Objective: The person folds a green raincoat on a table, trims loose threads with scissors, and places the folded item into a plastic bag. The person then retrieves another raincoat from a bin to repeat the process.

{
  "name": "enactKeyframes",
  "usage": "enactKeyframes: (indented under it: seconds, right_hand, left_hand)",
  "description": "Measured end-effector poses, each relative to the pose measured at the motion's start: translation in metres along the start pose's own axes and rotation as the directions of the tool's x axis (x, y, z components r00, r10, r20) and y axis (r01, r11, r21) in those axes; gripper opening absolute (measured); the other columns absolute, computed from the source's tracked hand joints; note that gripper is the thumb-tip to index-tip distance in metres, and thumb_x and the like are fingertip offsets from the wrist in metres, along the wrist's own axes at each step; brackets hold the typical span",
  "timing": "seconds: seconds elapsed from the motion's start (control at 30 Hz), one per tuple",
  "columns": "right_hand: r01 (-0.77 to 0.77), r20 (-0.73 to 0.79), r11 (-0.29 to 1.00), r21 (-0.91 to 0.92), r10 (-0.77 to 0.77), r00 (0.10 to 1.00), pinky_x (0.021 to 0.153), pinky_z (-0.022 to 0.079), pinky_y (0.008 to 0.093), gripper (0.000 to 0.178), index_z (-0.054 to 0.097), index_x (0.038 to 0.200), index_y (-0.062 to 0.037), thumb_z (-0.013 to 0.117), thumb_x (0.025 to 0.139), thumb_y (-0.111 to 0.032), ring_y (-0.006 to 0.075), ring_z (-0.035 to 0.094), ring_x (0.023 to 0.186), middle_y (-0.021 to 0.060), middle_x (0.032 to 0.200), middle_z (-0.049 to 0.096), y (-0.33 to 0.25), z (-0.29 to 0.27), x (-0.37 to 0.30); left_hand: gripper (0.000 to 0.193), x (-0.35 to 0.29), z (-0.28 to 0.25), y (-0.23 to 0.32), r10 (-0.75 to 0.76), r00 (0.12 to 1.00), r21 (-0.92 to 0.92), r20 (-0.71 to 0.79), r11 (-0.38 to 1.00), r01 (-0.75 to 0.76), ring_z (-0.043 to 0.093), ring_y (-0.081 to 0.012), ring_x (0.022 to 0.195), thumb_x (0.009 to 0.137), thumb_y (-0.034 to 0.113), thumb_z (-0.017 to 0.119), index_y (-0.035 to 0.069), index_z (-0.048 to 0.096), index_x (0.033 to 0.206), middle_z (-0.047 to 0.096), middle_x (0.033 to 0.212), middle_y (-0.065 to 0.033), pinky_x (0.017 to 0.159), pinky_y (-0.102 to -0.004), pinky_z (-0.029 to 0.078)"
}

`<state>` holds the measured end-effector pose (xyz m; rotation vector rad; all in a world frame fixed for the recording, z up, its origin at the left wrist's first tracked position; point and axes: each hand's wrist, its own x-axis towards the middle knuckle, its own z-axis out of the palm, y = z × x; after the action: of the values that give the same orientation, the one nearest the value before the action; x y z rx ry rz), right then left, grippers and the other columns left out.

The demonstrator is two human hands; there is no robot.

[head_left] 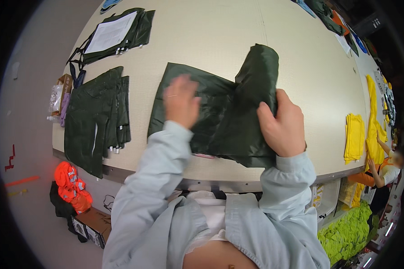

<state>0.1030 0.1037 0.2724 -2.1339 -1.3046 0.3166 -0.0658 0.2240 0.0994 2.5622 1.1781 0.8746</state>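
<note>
A dark green, shiny coated garment [209, 127] lies in front of me on the table, its right part lifted and folded up into an upright flap. My right hand [283, 123] grips the outer right edge of that flap, thumb on the near face and fingers behind it. Over the flat left part is my left hand [182, 101], blurred by motion, its fingers apart; whether it presses on the cloth I cannot tell. To the left sits a stack of folded dark green garments [94, 116], with small white tags along its right side.
The pale table [211, 31] carries another dark green pile with a paper sheet [111, 32] at the far left. Folded yellow garments [354, 136] lie to the right, near a co-worker [384, 172] handling yellow cloth. Below are an orange garment [72, 186], a cardboard box [93, 224] and lime-green fabric [345, 233].
</note>
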Motion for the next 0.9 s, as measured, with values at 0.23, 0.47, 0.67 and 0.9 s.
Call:
enactKeyframes:
  seconds: [0.23, 0.47, 0.67, 0.9]
  right_hand:
    - [0.250, 0.152, 0.963, -0.103, -0.233, 0.961, 0.069, 0.049, 0.0437, 0.053, 0.059, 0.094, -0.0011, 0.056, 0.079, -0.051, 0.0331, 0.061, 0.083, 0.0190, 0.092, 0.062, -0.069, 0.132, -0.006]
    - [0.037, 0.332, 0.947, -0.319, 0.076, 0.940, 0.092, 0.023, 0.0702, 0.059, 0.036, 0.135, -0.0273, 0.048, 0.084, -0.052, 0.0338, 0.019, 0.133, 0.0171, 0.144, 0.020, -0.009, 0.206, -0.040]
    - [0.210, 0.101, 0.964, 0.161, -0.227, 0.968, 0.099, 0.024, 0.0597, 0.061, 0.037, 0.133, -0.0110, 0.046, 0.074, -0.002, 0.0466, 0.019, 0.129, 0.0242, 0.143, 0.017, -0.007, 0.188, -0.052]
    - [-0.157, 0.440, 0.731, 0.664, -0.213, 0.872, 0.089, 0.041, 0.0362, 0.036, 0.053, 0.114, -0.0020, 0.056, 0.079, -0.006, 0.0281, 0.053, 0.104, 0.0161, 0.111, 0.056, 0.004, 0.162, -0.175]
  left_hand:
    - [0.072, -0.093, 0.017, -0.168, -0.354, 0.705, -0.732, 0.615, 0.075, 0.677, 0.051, -0.0284, 0.109, 0.086, 0.061, 0.037, -0.002, 0.047, 0.121, 0.054, 0.116, -0.0187, 0.095, -0.0367, 0.039]
    - [0.064, -0.039, -0.039, -0.132, -0.205, 0.440, -0.478, 0.875, -0.513, 0.713, 0.059, -0.0227, 0.097, 0.083, 0.059, 0.046, 0.006, 0.053, 0.117, 0.060, 0.109, -0.0107, 0.085, -0.0330, 0.048]
    - [0.032, 0.014, -0.082, -0.048, -0.078, 0.896, -0.857, 0.437, 0.266, 0.441, 0.061, -0.0181, 0.084, 0.081, 0.017, 0.060, -0.002, 0.056, 0.108, 0.063, 0.095, -0.0111, 0.072, -0.0293, 0.050]
    - [0.066, -0.024, -0.167, 0.065, 0.489, 0.845, -0.350, 0.217, 0.847, -0.400, 0.052, -0.0290, 0.084, 0.053, 0.010, 0.069, -0.001, 0.052, 0.115, 0.052, 0.099, -0.0129, 0.078, -0.0365, 0.043]
